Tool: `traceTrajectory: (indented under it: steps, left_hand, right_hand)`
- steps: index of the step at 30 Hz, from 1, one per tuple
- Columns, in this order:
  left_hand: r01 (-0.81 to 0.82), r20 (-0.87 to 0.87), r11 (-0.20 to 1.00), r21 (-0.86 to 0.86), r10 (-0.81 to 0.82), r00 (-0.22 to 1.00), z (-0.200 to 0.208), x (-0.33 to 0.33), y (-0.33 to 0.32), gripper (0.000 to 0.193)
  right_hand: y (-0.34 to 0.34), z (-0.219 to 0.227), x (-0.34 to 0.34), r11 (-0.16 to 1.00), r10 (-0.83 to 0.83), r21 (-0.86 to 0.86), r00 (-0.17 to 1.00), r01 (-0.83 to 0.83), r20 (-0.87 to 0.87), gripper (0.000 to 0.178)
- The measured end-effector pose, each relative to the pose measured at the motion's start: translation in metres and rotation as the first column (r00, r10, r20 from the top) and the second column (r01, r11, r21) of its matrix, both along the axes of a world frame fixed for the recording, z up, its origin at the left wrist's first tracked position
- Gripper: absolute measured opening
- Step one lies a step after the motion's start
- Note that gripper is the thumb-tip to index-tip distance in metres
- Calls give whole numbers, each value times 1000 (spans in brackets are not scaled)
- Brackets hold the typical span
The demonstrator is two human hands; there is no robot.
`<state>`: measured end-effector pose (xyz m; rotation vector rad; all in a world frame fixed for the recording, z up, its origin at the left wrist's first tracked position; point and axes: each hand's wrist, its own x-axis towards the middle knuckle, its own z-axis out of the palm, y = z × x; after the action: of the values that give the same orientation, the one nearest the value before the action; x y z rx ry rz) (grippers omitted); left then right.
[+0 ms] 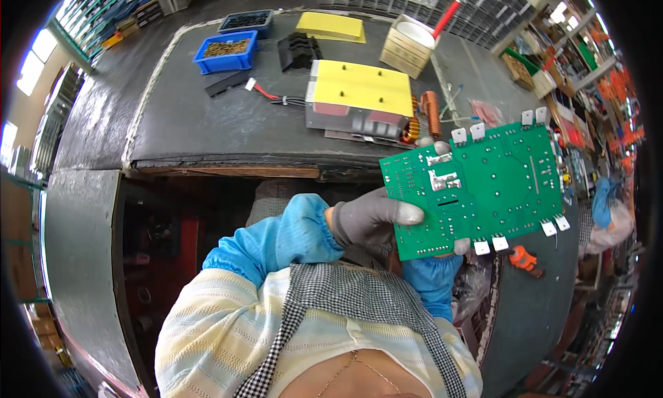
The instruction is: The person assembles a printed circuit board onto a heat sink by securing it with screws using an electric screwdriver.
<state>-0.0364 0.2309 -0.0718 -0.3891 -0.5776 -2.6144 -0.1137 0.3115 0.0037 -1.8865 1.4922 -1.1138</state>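
Note:
A green circuit board (494,191) is held up at a tilt in front of me, its solder side facing me. White-tabbed components (490,244) stick out along its near and far edges. My left hand (369,218), in a grey glove with pale fingertips, grips the board's left end, thumb on its face. Most of my right hand (462,246) is hidden behind the board; one fingertip shows at the near edge, above the blue sleeve. More gloved fingertips show at the far edge. Just beyond the board sits a metal block topped with a yellow sheet (362,87), copper coils (431,115) beside it.
Blue bins (226,51) of small parts, yellow sheets (331,26) and black pieces (298,51) lie toward the back. A wooden box (407,49) stands behind the block. An orange-handled tool (525,258) rests at right. Another person (608,218) is at the far right.

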Motion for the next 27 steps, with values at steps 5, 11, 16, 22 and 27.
traceTrajectory:
  steps: [5, 11, 16, 22, 27]
  left_hand:
    - [36, 39, 999, 23, -37, 999, 9, 16, -17, 76]
    - [156, 329, 934, -321, -44, 943, 1, 67, -64, 66]
    - [-176, 282, 864, -471, 336, 898, -10, 156, -128, 76]
    - [-537, 214, 369, -759, 919, 330, 30, 171, -172, 98]
    - [44, -258, -297, -954, 887, 384, 49, 136, -209, 136]
  right_hand:
    - [-22, 9, 16, 998, -16, 61, 997, 21, -76, 76]
    - [-83, 25, -30, 978, -110, 153, 978, 138, -178, 78]
    - [-71, 61, -182, 945, -172, 228, 949, 235, -264, 79]
    - [-155, 78, -124, 997, 22, 61, 619, 42, -785, 94]
    - [-198, 58, -100, 990, 138, 124, 593, -64, -793, 99]
